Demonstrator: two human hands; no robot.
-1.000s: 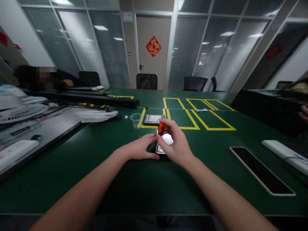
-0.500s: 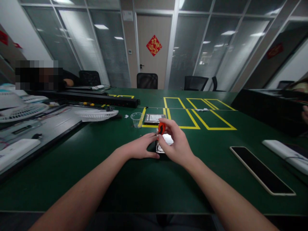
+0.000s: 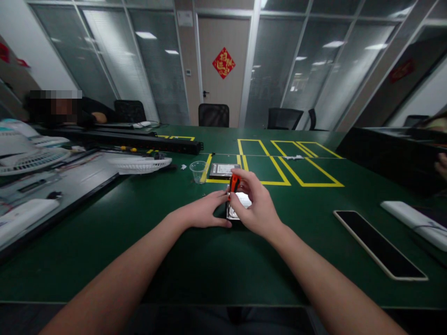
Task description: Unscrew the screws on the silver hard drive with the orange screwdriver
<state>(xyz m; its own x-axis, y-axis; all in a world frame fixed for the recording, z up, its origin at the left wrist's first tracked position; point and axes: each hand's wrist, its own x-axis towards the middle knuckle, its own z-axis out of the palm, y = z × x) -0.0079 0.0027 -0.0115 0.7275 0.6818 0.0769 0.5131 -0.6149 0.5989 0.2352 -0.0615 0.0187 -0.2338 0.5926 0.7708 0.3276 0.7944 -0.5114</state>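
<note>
A hard drive with a silvery top lies on the green table in front of me, partly covered by both hands. My left hand grips its left side, with fingers at the far edge and thumb by the near corner. Pinched in my right hand is a screwdriver with an orange and black handle, held upright over the drive's far left part. Its tip is hidden. Just beyond my hands, a second hard drive lies label up beside a clear plastic cup.
A phone and a white power strip lie to the right, with a large black case behind. White fan parts and a metal panel occupy the left. Yellow tape marks boxes on the table. Another person sits far left.
The screwdriver's handle has turned slightly in my right fingers, showing a different side. My left hand stays on the hard drive. The whole view has shifted a little.
</note>
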